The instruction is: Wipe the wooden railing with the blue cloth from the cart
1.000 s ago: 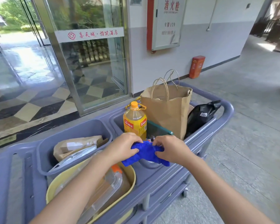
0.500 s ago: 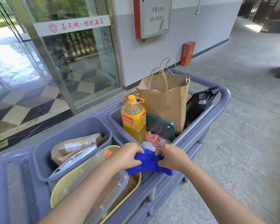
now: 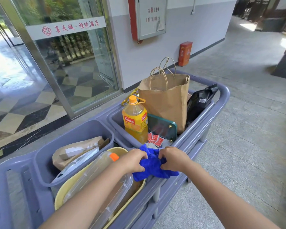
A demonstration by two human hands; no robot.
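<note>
Cloth (image 3: 153, 166) looks soft, light and floppy; both hands, left (image 3: 132, 161) and right (image 3: 174, 158), pinch its bunched edges above the cart (image 3: 221, 100); gathering it suits wiping.

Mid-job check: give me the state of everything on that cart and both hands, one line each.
Blue cloth: bunched, gripped by both hands above the cart rim.
Left hand: closed on the cloth.
Right hand: closed on the cloth.
Orange bottle: upright, capped.
Paper bag: upright, open.
Black bag: leaning on the cart's rim.
Clear container: lidded, lying in the yellow basin.
</note>
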